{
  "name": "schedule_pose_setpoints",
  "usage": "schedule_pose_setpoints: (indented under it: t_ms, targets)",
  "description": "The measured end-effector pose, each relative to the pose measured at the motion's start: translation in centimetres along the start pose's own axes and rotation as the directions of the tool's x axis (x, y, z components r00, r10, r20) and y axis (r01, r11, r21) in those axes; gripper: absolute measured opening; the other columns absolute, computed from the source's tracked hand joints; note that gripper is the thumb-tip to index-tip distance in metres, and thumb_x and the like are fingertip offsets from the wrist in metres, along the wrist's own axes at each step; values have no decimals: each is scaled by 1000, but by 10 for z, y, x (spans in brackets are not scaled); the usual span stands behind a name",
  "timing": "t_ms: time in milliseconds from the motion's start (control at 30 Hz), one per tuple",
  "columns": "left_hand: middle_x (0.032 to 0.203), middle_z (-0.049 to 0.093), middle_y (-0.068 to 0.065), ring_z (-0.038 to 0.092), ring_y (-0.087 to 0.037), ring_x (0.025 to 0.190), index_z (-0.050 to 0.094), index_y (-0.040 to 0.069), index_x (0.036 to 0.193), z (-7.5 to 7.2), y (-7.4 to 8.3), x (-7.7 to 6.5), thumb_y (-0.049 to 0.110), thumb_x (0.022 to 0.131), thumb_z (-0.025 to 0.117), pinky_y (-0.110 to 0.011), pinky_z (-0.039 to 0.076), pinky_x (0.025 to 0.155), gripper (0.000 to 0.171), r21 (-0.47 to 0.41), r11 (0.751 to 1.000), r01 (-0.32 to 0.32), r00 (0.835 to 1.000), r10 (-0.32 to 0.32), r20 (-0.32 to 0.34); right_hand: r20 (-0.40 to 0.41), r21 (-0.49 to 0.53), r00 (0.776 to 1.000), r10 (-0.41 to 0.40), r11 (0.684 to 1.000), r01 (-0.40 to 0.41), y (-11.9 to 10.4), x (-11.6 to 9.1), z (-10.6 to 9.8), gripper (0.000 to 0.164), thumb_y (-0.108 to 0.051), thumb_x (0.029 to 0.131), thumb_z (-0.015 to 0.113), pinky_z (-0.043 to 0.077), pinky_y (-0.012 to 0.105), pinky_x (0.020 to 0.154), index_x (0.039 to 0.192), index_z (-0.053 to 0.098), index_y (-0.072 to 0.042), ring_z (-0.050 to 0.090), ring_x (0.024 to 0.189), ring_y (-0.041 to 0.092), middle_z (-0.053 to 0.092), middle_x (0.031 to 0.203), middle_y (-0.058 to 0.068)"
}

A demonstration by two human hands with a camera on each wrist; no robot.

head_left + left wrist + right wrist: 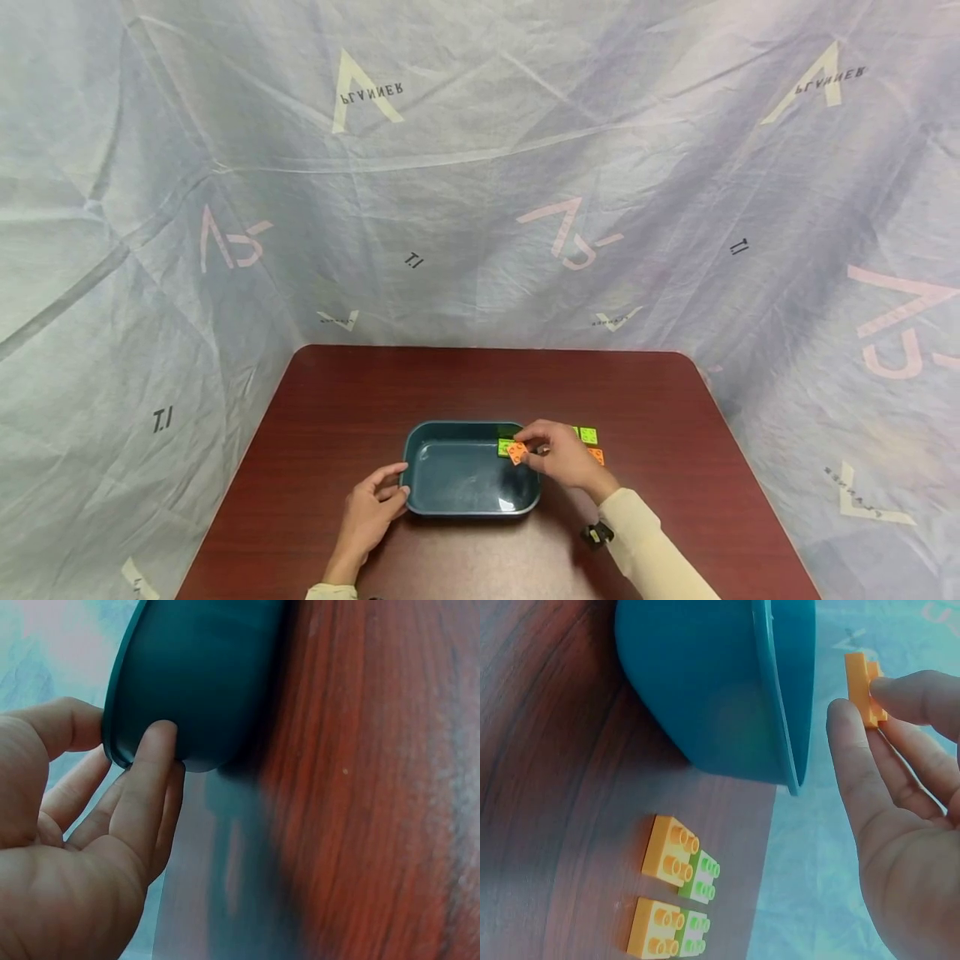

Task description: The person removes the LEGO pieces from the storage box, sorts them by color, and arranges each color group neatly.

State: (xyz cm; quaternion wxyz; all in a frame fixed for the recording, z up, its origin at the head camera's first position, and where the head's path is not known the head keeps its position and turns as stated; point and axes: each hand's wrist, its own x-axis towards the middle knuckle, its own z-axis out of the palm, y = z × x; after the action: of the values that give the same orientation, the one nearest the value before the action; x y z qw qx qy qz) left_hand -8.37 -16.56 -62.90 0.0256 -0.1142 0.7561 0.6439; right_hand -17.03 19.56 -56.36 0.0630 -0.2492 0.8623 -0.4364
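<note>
A dark teal rectangular dish [457, 510] stands on the table in the head view. My left hand [369, 508] grips its left end, with fingertips at the rim and against the outer wall, as the left wrist view shows. Over the dish's right side, my right hand [558, 454] pinches an orange toy building brick [859, 690] between thumb and fingers, above the rim. A green brick [503, 448] lies inside the dish near its back right corner, partly covered by the held orange one in the head view.
On the table right of the dish lie two orange bricks [667, 851] and two green bricks [699, 877], studs showing, partly hidden by the right hand in the head view. The red-brown wooden table [360, 383] has grey printed fabric [480, 208] hanging behind and at both sides.
</note>
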Motion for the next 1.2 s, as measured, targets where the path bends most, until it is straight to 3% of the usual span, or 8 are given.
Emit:
schedule_pose_setpoints:
  t_ms: [167, 500, 767, 1200]
  targets:
    - [130, 72, -16, 75, -21, 110, 72, 15, 137, 0, 1, 0, 8, 94, 78, -30, 66, 77, 44, 2, 1000, -12, 1000, 12, -9, -35, 52, 999, -3, 999, 5, 1, -3, -7, 27, -6, 93, 80, 64, 29, 84, 120, 78, -9, 73, 98, 21, 73, 119, 8]
    - [131, 72, -17, 75, -24, 114, 72, 16, 135, 0, 0, 1, 7, 93, 79, -30, 66, 77, 43, -14, 1000, 2, 1000, -2, -12, -116, 91, 986, 116, 990, -106, 5, -16, -22, 31, -1, 92, 79, 65, 30, 81, 122, 76, -4, 74, 104, 30, 74, 120, 10]
    - [132, 72, -16, 75, -24, 113, 72, 16, 136, 0, 1, 1, 7, 94, 78, -30, 66, 77, 44, -19, 1000, 9, 1000, -9, -6, -198, 78, 955, 220, 975, -208, 20, -29, -35, 32, -7, 93, 80, 62, 24, 70, 125, 76, -9, 75, 104, 31, 75, 121, 11]
    - [132, 71, -15, 75, -24, 112, 71, 16, 137, 0, 2, 0, 9, 95, 78, -31, 66, 78, 44, -13, 1000, 21, 1000, -20, 7, -302, 54, 903, 304, 952, -303, 44, -50, -55, 36, -14, 98, 77, 64, 29, 76, 133, 73, -8, 76, 109, 34, 75, 125, 15]
